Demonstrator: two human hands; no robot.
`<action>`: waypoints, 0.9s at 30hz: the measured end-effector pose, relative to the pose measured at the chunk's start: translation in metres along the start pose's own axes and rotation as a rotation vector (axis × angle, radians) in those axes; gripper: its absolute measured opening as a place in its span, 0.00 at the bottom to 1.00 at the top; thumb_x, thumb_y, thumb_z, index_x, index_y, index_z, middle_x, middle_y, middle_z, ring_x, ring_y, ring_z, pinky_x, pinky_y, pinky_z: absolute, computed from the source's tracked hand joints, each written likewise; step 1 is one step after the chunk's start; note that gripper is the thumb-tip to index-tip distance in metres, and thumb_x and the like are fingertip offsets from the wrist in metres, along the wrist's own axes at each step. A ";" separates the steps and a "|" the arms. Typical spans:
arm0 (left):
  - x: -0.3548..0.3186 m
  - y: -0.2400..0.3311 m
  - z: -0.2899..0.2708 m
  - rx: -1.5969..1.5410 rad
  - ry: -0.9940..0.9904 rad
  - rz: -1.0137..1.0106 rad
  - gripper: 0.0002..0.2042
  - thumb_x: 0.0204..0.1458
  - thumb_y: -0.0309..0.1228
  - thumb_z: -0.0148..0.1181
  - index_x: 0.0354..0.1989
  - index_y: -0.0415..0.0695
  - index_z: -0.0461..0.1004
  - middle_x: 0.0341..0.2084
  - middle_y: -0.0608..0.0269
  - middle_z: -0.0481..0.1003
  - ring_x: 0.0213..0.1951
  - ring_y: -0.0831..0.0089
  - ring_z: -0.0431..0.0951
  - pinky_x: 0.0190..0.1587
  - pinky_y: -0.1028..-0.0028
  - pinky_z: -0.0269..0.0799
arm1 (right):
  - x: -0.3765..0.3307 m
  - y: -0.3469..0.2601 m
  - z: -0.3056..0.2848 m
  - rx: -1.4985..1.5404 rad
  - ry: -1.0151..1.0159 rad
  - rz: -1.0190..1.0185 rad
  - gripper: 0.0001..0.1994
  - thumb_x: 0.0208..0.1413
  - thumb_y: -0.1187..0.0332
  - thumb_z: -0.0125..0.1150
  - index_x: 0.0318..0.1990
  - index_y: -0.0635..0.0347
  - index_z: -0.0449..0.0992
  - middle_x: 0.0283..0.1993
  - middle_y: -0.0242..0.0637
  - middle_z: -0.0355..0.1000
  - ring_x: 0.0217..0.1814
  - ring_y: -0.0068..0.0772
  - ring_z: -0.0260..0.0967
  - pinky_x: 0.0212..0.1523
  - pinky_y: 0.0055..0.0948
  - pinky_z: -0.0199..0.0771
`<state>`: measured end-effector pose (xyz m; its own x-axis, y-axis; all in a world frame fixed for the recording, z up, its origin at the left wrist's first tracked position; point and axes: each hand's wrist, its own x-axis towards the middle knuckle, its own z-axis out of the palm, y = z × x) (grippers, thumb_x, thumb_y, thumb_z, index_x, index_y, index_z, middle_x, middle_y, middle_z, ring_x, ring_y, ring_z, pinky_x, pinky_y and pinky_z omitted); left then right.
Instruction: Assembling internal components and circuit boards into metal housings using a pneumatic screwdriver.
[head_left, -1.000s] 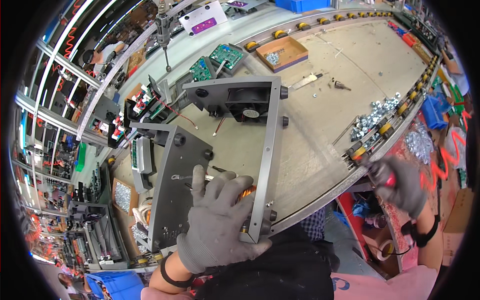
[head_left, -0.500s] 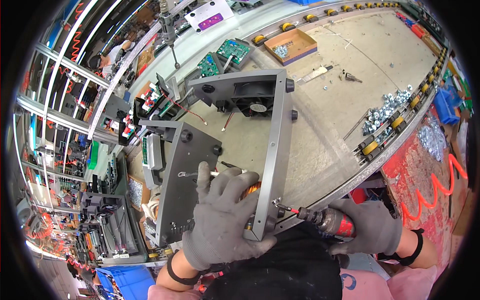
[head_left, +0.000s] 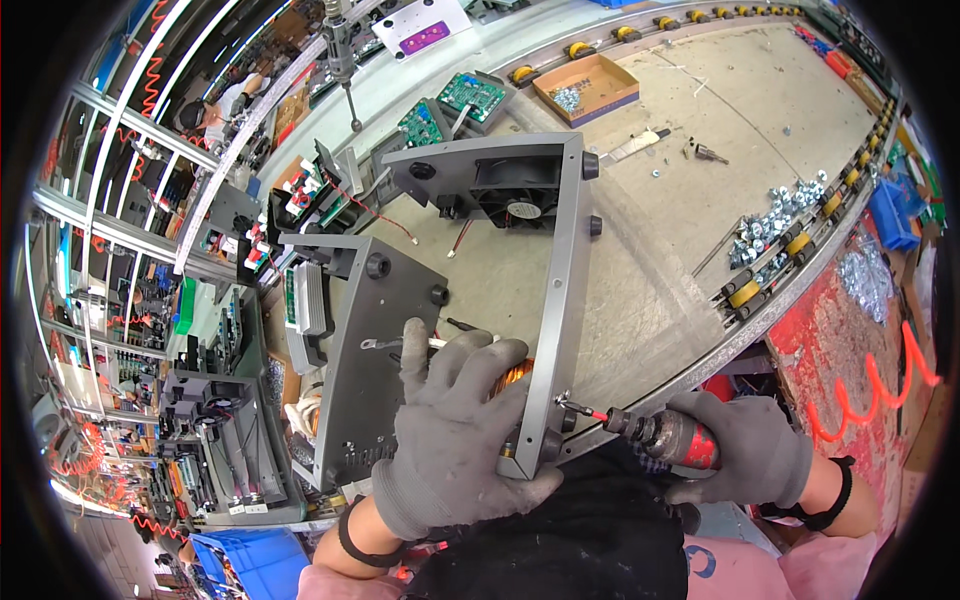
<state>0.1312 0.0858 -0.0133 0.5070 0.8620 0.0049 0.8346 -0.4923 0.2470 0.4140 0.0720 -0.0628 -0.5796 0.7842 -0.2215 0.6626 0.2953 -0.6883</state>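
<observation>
A grey metal housing (head_left: 560, 290) stands on the bench in front of me, a black fan (head_left: 522, 205) inside its far end. My left hand (head_left: 440, 445), in a grey glove, is closed on its near end. The thumb lies by the front corner and the fingers reach inside over a copper coil (head_left: 515, 376), which they partly hide. My gloved right hand (head_left: 755, 450) grips a red and black power screwdriver (head_left: 684, 440). Its bit points left at a screw (head_left: 563, 399) on the housing's right side. A cable ring terminal (head_left: 378, 344) shows beside my left fingers.
A second grey panel (head_left: 375, 300) with black feet stands on the left. Green circuit boards (head_left: 472, 96) and a cardboard tray (head_left: 590, 90) lie farther back. Loose screws (head_left: 780, 220) are heaped near rollers at the right. A power driver (head_left: 341, 65) hangs above the far left.
The housing has shifted slightly to the right together with my left hand. My right hand and the screwdriver have moved slightly right too, the bit still at the screw.
</observation>
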 end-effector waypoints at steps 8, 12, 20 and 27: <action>-0.001 0.001 -0.001 0.000 0.010 0.004 0.30 0.27 0.48 0.66 0.43 0.45 0.77 0.47 0.56 0.68 0.55 0.53 0.65 0.66 0.46 0.33 | -0.003 -0.002 0.000 -0.002 0.001 0.027 0.37 0.34 0.47 0.73 0.52 0.55 0.67 0.25 0.44 0.72 0.30 0.49 0.73 0.30 0.40 0.71; 0.000 0.000 0.001 0.003 0.012 0.011 0.31 0.26 0.48 0.67 0.43 0.45 0.77 0.47 0.56 0.68 0.55 0.53 0.64 0.65 0.44 0.33 | -0.001 -0.004 -0.002 -0.031 0.002 0.018 0.37 0.35 0.47 0.73 0.52 0.57 0.68 0.26 0.45 0.72 0.31 0.49 0.73 0.32 0.39 0.71; 0.000 0.001 0.004 -0.015 0.051 0.029 0.27 0.27 0.45 0.66 0.41 0.48 0.77 0.44 0.59 0.69 0.53 0.53 0.64 0.64 0.43 0.34 | -0.006 -0.019 0.003 -0.529 0.238 -0.090 0.33 0.37 0.54 0.69 0.52 0.58 0.69 0.25 0.34 0.68 0.27 0.34 0.68 0.29 0.33 0.60; 0.003 0.000 0.006 -0.041 0.056 0.023 0.26 0.27 0.43 0.66 0.41 0.49 0.77 0.42 0.61 0.69 0.51 0.55 0.65 0.64 0.43 0.34 | -0.002 -0.015 0.002 -0.643 0.291 -0.123 0.26 0.41 0.62 0.63 0.51 0.60 0.70 0.23 0.34 0.66 0.24 0.32 0.65 0.27 0.33 0.57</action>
<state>0.1338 0.0873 -0.0186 0.5119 0.8566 0.0650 0.8130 -0.5075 0.2855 0.4045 0.0656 -0.0535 -0.5773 0.8119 0.0868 0.8010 0.5837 -0.1329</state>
